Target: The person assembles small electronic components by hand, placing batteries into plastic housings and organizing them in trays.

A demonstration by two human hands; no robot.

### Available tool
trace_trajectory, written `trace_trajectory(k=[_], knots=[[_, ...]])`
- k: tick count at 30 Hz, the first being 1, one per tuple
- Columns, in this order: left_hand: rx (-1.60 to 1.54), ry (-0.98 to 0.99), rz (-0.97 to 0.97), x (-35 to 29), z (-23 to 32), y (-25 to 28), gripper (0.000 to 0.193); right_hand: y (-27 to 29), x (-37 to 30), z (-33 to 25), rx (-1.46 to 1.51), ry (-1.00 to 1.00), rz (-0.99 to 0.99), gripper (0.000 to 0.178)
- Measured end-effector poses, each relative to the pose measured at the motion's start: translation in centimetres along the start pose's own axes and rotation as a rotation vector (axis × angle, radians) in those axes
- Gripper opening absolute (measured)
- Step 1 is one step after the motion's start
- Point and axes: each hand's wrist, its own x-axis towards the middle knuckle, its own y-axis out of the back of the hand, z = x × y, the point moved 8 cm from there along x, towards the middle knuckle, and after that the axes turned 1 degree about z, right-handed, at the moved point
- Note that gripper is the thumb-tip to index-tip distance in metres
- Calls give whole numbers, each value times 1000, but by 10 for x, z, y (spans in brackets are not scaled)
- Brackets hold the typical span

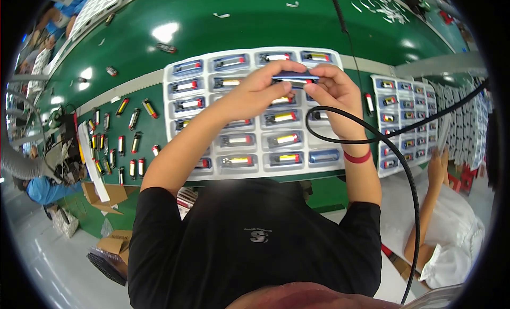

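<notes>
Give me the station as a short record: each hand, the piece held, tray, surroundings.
Left hand: fingers gripping one end of the blue-cased piece
Right hand: gripping its other end; red wristband
Held piece: roughly level, over the white tray
Tray: compartments, many holding similar pieces
Left side: loose cylindrical pieces on the green table
Right side: second tray, co-worker in white
Cable: black, looping before the right forearm
</notes>
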Motion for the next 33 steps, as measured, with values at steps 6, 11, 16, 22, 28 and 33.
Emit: trace_trajectory(k=[6,11,16,22,28,33], knots=[[-293,97,65,0,-4,3,38,-9,1,-15,-60,231,142,44],[476,-108,133,-3,29,13,39,-7,7,-18,-367,155,21,39],[1092,-451,132,-17,45,-4,49,-32,-16,-35,-1036,677,32,41],[1138,-520,162,-22,43,-10,47,-31,-22,-27,-1064,720,52,43],[1207,-448,53,-27,53,-21,41,-33,-28,-28,-1008,482,-73,44],[1313,-417,38,-26,51,-30,38,-42,-34,-29,-1096,544,-39,44]])
